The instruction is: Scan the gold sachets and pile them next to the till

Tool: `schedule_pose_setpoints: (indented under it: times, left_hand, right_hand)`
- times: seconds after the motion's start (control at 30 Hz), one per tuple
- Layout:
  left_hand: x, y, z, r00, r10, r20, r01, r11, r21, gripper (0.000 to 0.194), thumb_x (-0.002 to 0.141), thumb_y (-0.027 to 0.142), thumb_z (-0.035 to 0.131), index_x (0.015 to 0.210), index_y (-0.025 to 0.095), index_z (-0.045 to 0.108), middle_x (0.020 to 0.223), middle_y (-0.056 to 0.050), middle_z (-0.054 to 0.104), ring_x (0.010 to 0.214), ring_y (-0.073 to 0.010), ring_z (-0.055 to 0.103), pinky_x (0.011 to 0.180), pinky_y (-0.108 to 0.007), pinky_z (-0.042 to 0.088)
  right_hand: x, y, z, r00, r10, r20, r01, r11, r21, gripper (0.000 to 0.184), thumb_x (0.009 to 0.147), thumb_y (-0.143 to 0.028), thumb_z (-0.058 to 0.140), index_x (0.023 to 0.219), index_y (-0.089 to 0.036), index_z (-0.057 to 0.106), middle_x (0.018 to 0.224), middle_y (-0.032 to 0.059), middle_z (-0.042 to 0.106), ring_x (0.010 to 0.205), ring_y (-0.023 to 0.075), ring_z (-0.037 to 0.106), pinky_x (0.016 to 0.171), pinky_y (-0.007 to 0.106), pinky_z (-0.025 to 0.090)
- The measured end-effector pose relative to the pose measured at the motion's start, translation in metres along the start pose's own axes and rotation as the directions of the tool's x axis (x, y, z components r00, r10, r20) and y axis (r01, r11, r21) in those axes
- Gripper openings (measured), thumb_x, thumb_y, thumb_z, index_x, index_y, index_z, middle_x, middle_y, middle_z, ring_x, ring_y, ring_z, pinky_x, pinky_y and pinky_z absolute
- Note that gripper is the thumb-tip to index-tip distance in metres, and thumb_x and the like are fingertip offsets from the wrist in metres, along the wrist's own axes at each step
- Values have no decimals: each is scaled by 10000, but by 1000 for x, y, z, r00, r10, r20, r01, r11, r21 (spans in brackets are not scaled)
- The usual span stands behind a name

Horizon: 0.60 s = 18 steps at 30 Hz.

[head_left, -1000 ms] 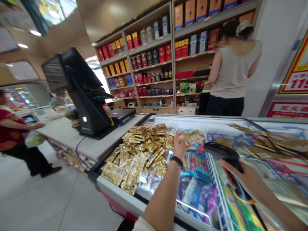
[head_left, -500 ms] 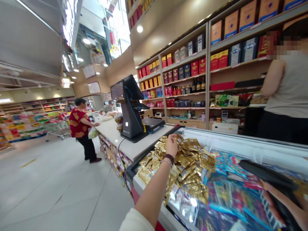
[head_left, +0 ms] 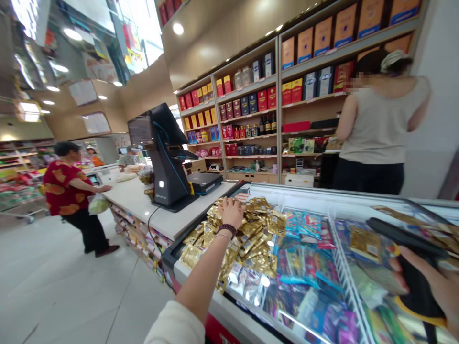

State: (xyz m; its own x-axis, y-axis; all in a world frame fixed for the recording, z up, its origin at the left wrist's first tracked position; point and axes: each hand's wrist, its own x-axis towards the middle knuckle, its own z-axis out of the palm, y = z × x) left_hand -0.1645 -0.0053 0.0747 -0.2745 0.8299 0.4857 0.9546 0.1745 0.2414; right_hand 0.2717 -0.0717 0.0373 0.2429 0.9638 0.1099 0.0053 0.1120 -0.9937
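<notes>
Two hands in view: left hand [head_left: 229,212] and right hand [head_left: 428,282], both the person's own, out over the chest freezer [head_left: 322,192].
Left hand: open, fingers spread, palm down, on top of the heap of gold foil sachets [head_left: 247,229]; beaded bracelet [head_left: 227,230] on the wrist.
Right hand: closed around the grip of a black handheld barcode scanner [head_left: 412,260], its head pointing left.
Gold sachets: heaped at the freezer's end beside the counter, some spilling over colourful packets [head_left: 304,279].
Loose sachet: one gold sachet [head_left: 366,244] lying just below the scanner, right of a wire divider [head_left: 342,267].
Counter: white checkout counter [head_left: 143,210] with a black POS terminal [head_left: 167,162] on it.
Behind: wooden shelves [head_left: 244,110] of boxes and bottles.
People: one person in a sleeveless top [head_left: 380,124] facing the shelves; another in a red patterned top [head_left: 66,188] at the counter, holding a plastic bag [head_left: 98,204].
</notes>
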Motion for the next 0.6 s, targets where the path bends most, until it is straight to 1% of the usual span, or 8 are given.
schedule_pose_setpoints:
  times: [0.07,0.17,0.27,0.37,0.4,0.47,0.53,0.6]
  left_hand:
    - [1,14,-2,999,36,3,-36,999,-15,378,998,395,479,1262,240,702,1544,-128,541,1514,-373,320,1236,-625,179]
    - [2,43,-1,993,116,-9,-117,990,-82,356,999,388,490,1257,261,699,1519,-107,567,1496,-355,348,1237,-585,202]
    - [-2,85,6,970,244,4,-237,946,-222,331,984,352,526,1249,252,697,1483,-96,595,1461,-328,397,1225,-515,267]
    - [-16,140,24,913,406,38,-352,831,-430,314,963,313,559,1232,228,694,1386,-106,657,1365,-292,506,1201,-439,323]
    - [-24,160,32,895,444,50,-361,784,-505,306,957,316,568,1221,227,695,1337,-109,682,1318,-282,548,1188,-423,341]
    - [-44,200,51,887,453,95,-303,722,-622,297,935,349,606,1184,218,702,1259,-120,715,1247,-292,600,1161,-428,370]
    - [-65,237,71,891,430,148,-241,723,-647,345,910,418,648,1180,208,696,1244,-139,720,1245,-317,603,1142,-451,388]
    - [-82,268,87,893,398,208,-187,752,-632,424,888,480,671,1195,188,682,1267,-173,704,1269,-346,587,1127,-475,397]
  right_hand:
    - [-8,-14,-16,994,95,-59,-86,987,133,343,679,-590,823,737,-315,625,680,73,567,457,183,509,393,372,409]
    - [-22,-32,-39,971,176,-164,-143,970,196,349,670,-556,837,707,-294,610,677,57,540,466,166,481,385,345,376]
    - [-32,-38,-59,971,163,-178,-122,968,219,351,705,-559,831,719,-279,620,685,45,530,486,154,467,396,332,366]
    - [-39,-34,-73,973,138,-183,-91,966,244,365,721,-561,830,753,-268,615,690,23,522,497,147,472,412,321,371]
    - [-41,-32,-76,972,127,-199,-76,966,248,371,722,-561,827,764,-264,609,690,15,519,496,144,471,416,317,372]
    - [-43,-27,-78,969,99,-225,-44,970,239,373,736,-555,811,781,-255,595,689,5,523,499,141,473,425,310,376]
    - [-43,-22,-77,972,70,-225,-20,976,216,355,771,-539,783,809,-248,582,683,-1,532,504,140,483,440,303,377]
    - [-42,-18,-77,974,59,-220,-15,980,198,336,808,-527,753,839,-243,575,679,-9,541,504,135,492,452,295,372]
